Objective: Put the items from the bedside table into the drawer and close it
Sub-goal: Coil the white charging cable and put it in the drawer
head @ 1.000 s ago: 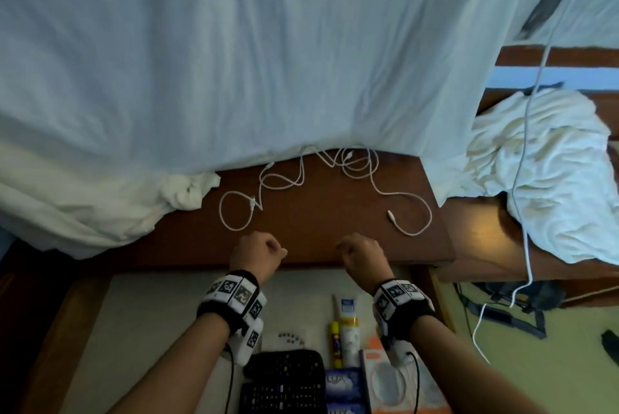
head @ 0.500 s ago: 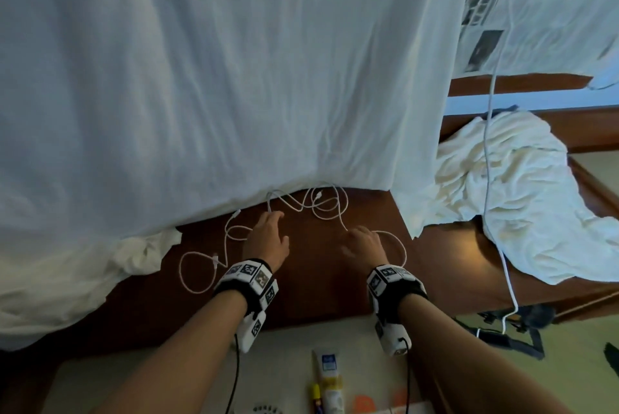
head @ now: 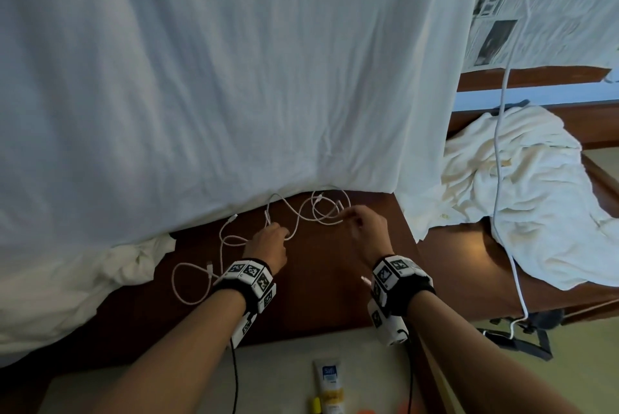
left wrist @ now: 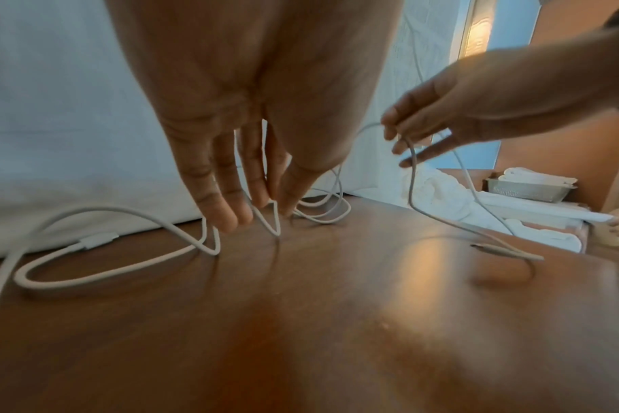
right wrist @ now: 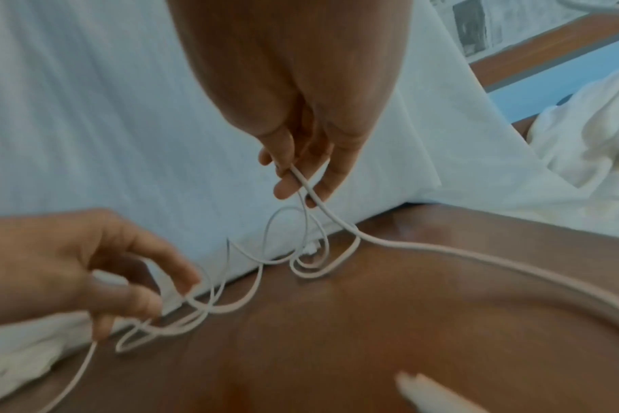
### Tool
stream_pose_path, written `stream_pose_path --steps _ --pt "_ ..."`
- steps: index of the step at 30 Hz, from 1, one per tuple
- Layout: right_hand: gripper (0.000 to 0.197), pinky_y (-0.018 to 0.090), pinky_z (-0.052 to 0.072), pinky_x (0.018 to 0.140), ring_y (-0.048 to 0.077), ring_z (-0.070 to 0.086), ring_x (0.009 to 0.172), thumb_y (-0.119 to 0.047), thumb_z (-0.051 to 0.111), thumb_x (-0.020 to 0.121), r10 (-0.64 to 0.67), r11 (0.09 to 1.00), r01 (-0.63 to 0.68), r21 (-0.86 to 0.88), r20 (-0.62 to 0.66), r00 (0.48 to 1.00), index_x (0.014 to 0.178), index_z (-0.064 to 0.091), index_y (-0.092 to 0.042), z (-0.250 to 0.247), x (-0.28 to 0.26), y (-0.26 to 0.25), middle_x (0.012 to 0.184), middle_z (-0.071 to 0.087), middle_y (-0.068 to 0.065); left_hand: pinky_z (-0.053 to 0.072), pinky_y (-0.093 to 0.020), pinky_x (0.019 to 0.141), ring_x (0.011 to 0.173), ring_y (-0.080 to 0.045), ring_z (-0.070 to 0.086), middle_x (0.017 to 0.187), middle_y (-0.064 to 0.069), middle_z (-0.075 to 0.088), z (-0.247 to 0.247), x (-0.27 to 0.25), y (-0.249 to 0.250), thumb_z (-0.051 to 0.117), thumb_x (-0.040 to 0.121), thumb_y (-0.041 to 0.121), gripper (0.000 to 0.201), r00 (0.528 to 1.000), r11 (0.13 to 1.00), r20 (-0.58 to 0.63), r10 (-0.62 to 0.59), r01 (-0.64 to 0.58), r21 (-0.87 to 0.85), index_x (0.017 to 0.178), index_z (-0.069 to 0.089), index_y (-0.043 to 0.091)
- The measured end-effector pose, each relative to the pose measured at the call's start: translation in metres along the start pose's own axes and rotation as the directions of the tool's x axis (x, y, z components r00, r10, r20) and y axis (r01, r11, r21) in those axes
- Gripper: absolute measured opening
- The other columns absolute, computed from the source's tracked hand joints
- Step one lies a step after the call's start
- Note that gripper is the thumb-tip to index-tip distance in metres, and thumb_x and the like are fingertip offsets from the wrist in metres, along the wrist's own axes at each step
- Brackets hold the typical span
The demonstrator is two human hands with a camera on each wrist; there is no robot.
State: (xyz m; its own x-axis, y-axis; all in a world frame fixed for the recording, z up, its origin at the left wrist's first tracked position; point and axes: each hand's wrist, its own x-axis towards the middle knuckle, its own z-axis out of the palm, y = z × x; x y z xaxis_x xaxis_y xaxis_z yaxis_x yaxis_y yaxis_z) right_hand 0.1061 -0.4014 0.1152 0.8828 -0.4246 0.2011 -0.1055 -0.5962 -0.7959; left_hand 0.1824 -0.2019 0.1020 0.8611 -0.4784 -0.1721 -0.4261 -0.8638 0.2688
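We are at the gathering step: the cable [head: 294, 219] is the only loose thing we can see on the table [head: 321, 279], strewn in loops along the far edge against the sheet [head: 234, 79], with one loop trailing out toward 8 o'clock. The left hand [head: 268, 246] pinches a bend of cable between thumb and fingertips, low on the wood. The right hand [head: 366, 233] pinches another strand and holds it raised at about 1 o'clock from the left one.

Next, we judge, the loops must be drawn together into one bundle so nothing trails, then carried back to the drawer [head: 284, 373] at 6 o'clock, which stands open with a tube [head: 330, 387] already inside (closing it comes last).

The head view alone shows the drawer and the full spread of the cable. The left wrist view shows what it cannot: the left fingers [left wrist: 226, 201] nipping two folds of cable down near the wood, a plug [left wrist: 97, 240] lying at 9 o'clock, and another connector end [left wrist: 492, 250] at 3 o'clock. The right wrist view shows the strand crossing over the right fingertips [right wrist: 287, 187] and running off to 4 o'clock.
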Motion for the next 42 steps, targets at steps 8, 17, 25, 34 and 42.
stream_pose_path --steps 8,17,25,34,42 --pt "0.027 0.020 0.053 0.068 0.004 0.064 0.062 0.006 0.056 0.084 -0.175 0.966 0.170 0.197 0.011 0.984 0.088 0.073 -0.016 -0.039 0.025 -0.096 0.083 0.071 -0.006 0.051 -0.043 0.092 0.104 -0.029 0.062 0.141 0.000 0.042 -0.074 0.001 0.028 0.065 0.083 0.007 0.059 0.896 0.920 -0.444 0.032 -0.200 -0.337 0.136 0.043 0.020" --pt "0.025 0.019 0.051 0.061 0.009 0.062 0.061 -0.004 0.057 0.089 -0.341 0.922 0.328 0.208 0.030 0.940 0.109 0.063 -0.018 -0.076 0.036 -0.180 0.081 0.070 0.000 0.055 -0.034 0.065 0.064 -0.019 0.059 0.078 -0.010 0.064 -0.214 -0.014 0.016 0.054 0.097 0.015 0.018 0.846 0.760 -0.528 0.071 -0.389 -0.520 0.087 0.066 0.007" --pt "0.025 0.024 0.038 0.060 0.010 0.055 0.058 -0.014 0.048 0.097 -0.257 0.964 0.264 -0.013 0.191 0.947 0.081 0.068 -0.015 -0.076 0.027 -0.177 0.060 0.054 -0.008 0.049 -0.028 0.055 0.060 -0.024 0.055 0.082 -0.005 0.061 -0.316 -0.068 -0.024 0.042 0.101 0.018 0.020 0.532 0.856 -0.846 -0.046 -0.416 -0.308 0.092 0.058 0.011" --pt "0.025 0.025 0.044 0.058 0.017 0.048 0.053 -0.021 0.050 0.096 -0.207 0.978 0.207 0.010 0.055 0.977 0.080 0.068 -0.012 -0.127 0.034 -0.210 0.060 0.049 0.001 0.047 -0.038 0.081 0.088 -0.035 0.060 0.095 -0.019 0.067 -0.383 -0.123 -0.057 0.051 0.096 0.022 0.021 0.515 0.939 -0.838 -0.180 -0.164 -0.303 0.092 0.066 0.007" --pt "0.024 0.014 0.030 0.045 0.008 0.037 0.047 -0.032 0.059 0.093 -0.462 0.884 0.463 0.070 -0.025 0.886 0.078 0.074 -0.021 -0.165 0.043 -0.350 0.061 0.056 0.000 0.039 -0.044 0.106 0.126 -0.032 0.048 0.133 -0.007 0.058 -0.428 -0.166 0.000 0.052 0.074 0.053 0.063 0.634 0.963 -0.761 -0.139 -0.093 -0.254 0.127 0.060 0.021"
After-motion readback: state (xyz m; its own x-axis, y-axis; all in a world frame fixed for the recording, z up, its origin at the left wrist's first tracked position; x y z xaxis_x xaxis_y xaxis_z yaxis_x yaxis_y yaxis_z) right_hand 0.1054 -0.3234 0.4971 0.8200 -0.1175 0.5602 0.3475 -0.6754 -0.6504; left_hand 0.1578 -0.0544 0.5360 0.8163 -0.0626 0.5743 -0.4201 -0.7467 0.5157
